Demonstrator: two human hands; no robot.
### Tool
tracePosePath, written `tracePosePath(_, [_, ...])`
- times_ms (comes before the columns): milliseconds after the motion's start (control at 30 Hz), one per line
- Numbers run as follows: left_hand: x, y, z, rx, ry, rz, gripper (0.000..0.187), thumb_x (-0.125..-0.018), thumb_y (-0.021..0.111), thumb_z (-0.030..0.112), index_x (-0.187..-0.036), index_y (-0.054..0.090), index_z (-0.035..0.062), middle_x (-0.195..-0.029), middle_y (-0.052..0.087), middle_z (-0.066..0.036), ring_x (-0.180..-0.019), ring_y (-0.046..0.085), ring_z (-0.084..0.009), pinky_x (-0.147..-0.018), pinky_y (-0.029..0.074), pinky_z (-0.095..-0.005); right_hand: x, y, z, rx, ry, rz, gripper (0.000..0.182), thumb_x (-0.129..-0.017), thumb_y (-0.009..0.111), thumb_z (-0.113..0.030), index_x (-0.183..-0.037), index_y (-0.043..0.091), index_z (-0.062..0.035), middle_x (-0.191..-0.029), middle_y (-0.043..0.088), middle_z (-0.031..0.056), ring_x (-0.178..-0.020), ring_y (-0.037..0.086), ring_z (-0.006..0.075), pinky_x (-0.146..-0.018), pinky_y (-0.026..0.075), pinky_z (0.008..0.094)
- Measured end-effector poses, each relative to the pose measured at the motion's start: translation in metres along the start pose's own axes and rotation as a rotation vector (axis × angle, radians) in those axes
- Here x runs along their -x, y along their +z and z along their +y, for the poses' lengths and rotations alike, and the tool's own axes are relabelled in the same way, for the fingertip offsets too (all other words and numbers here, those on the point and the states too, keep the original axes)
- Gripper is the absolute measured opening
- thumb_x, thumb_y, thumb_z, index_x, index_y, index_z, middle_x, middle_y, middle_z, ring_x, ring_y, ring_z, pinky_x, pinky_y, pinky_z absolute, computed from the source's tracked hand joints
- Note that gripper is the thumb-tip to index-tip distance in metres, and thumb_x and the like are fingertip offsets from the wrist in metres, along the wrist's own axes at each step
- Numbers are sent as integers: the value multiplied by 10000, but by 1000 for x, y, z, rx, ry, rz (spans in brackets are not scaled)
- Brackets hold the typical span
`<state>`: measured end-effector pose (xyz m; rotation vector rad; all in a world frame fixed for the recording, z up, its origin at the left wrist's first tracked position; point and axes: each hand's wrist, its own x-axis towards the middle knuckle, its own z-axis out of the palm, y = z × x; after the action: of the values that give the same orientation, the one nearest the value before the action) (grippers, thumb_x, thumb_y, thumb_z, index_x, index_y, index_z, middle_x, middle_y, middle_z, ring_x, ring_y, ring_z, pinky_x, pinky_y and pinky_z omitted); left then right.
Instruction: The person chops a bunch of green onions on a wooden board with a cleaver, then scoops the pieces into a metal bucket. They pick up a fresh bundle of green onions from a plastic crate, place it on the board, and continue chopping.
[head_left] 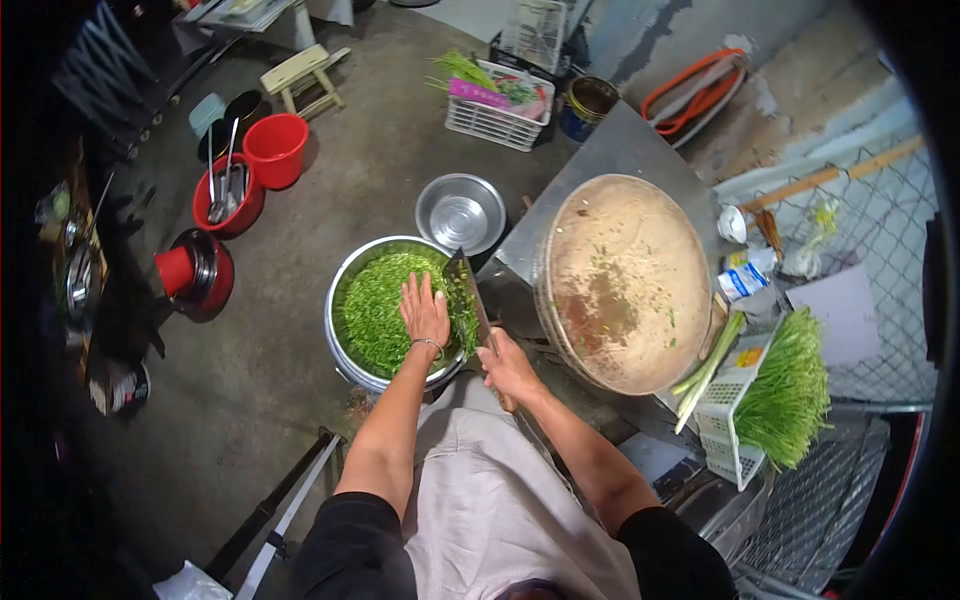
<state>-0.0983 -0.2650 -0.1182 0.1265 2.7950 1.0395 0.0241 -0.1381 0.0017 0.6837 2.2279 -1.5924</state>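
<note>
My right hand (508, 366) is wrapped round the handle of a cleaver (462, 290), its dark blade tilted over the right rim of a large metal pot (334, 322). Bits of chopped greens cling to the blade. Over the pot, beside the blade, my left hand (426, 314) is open with its fingers stretched out. A bracelet circles that wrist. Finely chopped greens (375, 320) fill much of the pot. To the right stands a thick round chopping block (650, 270), scattered with green scraps and stained brown in places.
A metal basin (460, 213) sits just behind the pot. Red buckets (275, 150) with ladles are on the floor at left. At right, a white basket (730, 425) holds long green stalks (785, 390). Another vegetable crate (497, 115) stands at the back. A low stool (300, 75) is farther off.
</note>
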Motion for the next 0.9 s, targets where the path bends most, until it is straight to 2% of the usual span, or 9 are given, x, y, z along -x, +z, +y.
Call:
tracePosePath(67, [-6,-16,-16,86,65,-27,608,-1049,416,323,-1590,288,78,-1679,204,-171,-1552,162,-376,-1250,124,-533,-10,6,-7,-2,54,6,341,-994,575,-192,-1229,466,31,-997,645,189,-685,682,230,-532,595,365])
tracePosePath(167, [12,-38,-11,105,235,-49,665,-1025,429,325,-1603,252,46,-1690,182,-169,-1567,133,-362,-1255,95,-546,-20,6,-14,-83,107,-10,347,-1001,552,-191,-1252,478,36,-891,632,113,-686,651,172,-506,573,336])
tracePosePath(333, [57,-56,23,137,617,-260,779,-992,435,440,-1622,196,49,-1692,177,-172,-1576,121,-339,-1233,13,-613,-28,0,-39,-255,142,-117,122,-936,574,-148,-1011,561,-54,-780,595,48,-590,584,126,-460,510,305])
tracePosePath(567, [22,-64,-27,-55,454,-311,739,-1020,343,449,-1625,186,54,-1704,165,-130,-1580,122,-303,-1220,0,-646,1,-7,-50,-391,262,-333,68,-963,546,-120,-984,534,-57,-780,569,25,-584,562,130,-477,478,314])
tracePosePath(700, [-14,-52,-80,-177,20,-505,708,-1064,242,486,-1635,154,76,-1718,112,-100,-1589,58,-269,-1246,10,-600,21,-13,-43,-360,232,-292,193,-982,536,-126,-1161,540,-55,-832,572,31,-640,579,115,-481,527,304])
tracePosePath(733, [-18,-49,-89,-112,-1,-432,737,-1054,294,507,-1635,155,75,-1716,112,-110,-1588,58,-277,-1247,13,-594,28,-13,-53,-233,257,-242,374,-961,537,-106,-1328,497,-39,-951,618,101,-762,651,225,-632,587,401])
tracePosePath(833, [-13,-56,-79,15,131,-202,873,-974,494,554,-1634,169,83,-1712,126,-130,-1587,67,-300,-1245,15,-590,22,-7,-44,493,-588,-12,634,-924,520,-67,-1533,345,-59,-1107,642,201,-947,670,384,-864,538,528])
tracePosePath(867, [-12,-67,-66,50,209,-116,930,-939,569,566,-1634,176,88,-1711,132,-136,-1586,71,-307,-1243,14,-591,30,-10,-57,547,-307,-86,605,-917,498,-55,-1508,377,-109,-1254,607,248,-1100,618,472,-988,447,581])
tracePosePath(900, [-8,-83,-49,12,334,-147,988,-889,621,571,-1629,188,79,-1706,143,-149,-1582,90,-320,-1236,20,-610,27,-10,-61,615,-286,-111,570,-925,497,-59,-1483,398,-119,-1238,607,238,-1098,621,464,-972,455,581])
